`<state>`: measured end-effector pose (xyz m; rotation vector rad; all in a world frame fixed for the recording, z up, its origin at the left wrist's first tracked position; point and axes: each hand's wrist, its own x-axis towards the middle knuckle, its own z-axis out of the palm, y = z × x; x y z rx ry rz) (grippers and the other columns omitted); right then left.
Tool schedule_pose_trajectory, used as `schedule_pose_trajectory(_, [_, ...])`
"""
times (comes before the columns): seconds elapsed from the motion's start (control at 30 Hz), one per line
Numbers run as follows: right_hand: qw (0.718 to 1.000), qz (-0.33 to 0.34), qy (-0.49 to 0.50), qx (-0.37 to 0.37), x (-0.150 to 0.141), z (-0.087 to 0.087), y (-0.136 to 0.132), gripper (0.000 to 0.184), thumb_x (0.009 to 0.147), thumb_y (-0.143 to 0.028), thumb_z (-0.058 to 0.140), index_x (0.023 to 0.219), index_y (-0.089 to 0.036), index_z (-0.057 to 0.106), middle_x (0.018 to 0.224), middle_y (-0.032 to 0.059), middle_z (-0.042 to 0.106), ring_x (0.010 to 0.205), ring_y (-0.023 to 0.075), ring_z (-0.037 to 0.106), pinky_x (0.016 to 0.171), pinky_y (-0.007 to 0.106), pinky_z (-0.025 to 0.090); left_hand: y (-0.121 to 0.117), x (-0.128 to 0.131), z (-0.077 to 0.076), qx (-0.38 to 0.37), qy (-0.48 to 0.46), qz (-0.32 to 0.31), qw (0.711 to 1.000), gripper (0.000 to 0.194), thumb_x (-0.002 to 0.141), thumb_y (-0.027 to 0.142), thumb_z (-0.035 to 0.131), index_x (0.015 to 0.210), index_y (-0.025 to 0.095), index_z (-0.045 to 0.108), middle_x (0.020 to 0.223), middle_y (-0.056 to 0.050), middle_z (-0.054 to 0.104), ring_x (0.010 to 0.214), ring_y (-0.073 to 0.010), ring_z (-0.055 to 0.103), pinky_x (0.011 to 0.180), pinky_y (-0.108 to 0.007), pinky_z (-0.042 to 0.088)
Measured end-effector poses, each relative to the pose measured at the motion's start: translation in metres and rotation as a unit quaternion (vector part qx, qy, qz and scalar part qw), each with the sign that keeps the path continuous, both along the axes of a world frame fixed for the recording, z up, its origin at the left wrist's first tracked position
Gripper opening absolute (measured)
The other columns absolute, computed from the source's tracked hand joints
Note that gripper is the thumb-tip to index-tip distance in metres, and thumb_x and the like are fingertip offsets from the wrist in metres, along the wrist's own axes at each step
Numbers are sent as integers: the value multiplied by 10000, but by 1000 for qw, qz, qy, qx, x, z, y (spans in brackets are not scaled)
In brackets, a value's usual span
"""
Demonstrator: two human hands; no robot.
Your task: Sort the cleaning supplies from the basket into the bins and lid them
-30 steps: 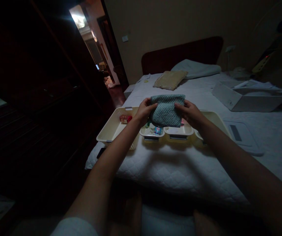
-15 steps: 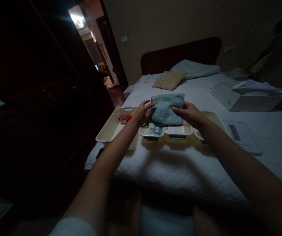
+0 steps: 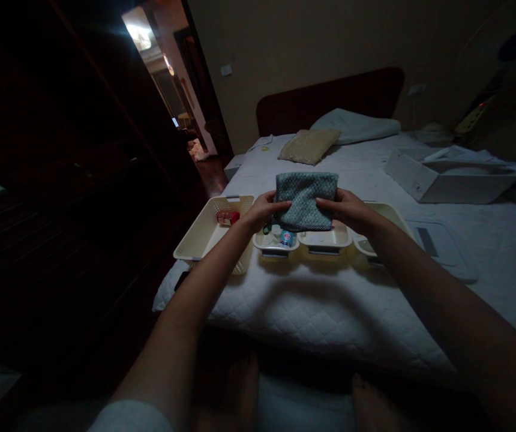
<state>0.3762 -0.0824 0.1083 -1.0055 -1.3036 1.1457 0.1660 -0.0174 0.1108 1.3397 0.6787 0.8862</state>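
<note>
A folded blue-green textured cloth (image 3: 305, 204) hangs in the air between my hands. My left hand (image 3: 264, 211) pinches its left edge, thumb across the front. On the opposite edge my right hand (image 3: 347, 209) grips it the same way, fingers behind. Below the cloth are small cream bins: the left bin (image 3: 276, 247) holds a blue-labelled item and some pale and green things, partly covered by the cloth. The middle bin (image 3: 324, 239) shows a pale inside, and a third bin (image 3: 390, 217) lies partly behind my right forearm.
A larger cream basket (image 3: 190, 237) with a red packet (image 3: 227, 217) stands at the bed's left corner. A flat white scale-like panel (image 3: 447, 249) lies at right. Further back are a white box (image 3: 447, 183) with papers, a beige cushion (image 3: 309, 147) and a pale pillow (image 3: 357, 126).
My left hand has closed onto the cloth's left edge, its thumb now pressed on the front. The cloth's surface has creased slightly; my right hand keeps its grip.
</note>
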Motion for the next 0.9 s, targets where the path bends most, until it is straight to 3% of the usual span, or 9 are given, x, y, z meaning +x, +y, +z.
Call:
schedule_pose_trajectory(0.2, [1000,-10,16,-9,3,-5,1,415,627,-314,786,994,-185,640,1018,72,686,896,208,655,843,424,532,-1,-2,2,-5,-7,43,999,405,551,286,838,886,130,674,835,-23,696,695,-110,608,691,-253,483])
schedule_pose_trajectory(0.43, [999,-29,25,12,4,-5,5,352,630,-218,726,967,-194,627,968,58,676,902,210,649,862,447,520,-3,3,10,-13,-10,82,996,290,569,162,749,841,151,648,805,-1,670,718,-116,589,699,-252,462])
schedule_pose_trajectory(0.67, [999,-41,16,27,3,0,2,296,532,-136,676,825,-166,665,868,48,687,878,236,643,812,420,522,1,0,8,-5,-7,68,998,344,527,59,637,860,141,653,775,12,645,670,-96,556,629,-216,410])
schedule_pose_trajectory(0.9, [997,-82,2,-8,3,-2,6,185,551,-128,705,730,-147,668,682,14,646,654,165,605,665,352,531,1,1,9,-11,-20,74,997,347,530,20,611,862,117,634,719,12,633,657,-98,569,634,-218,422])
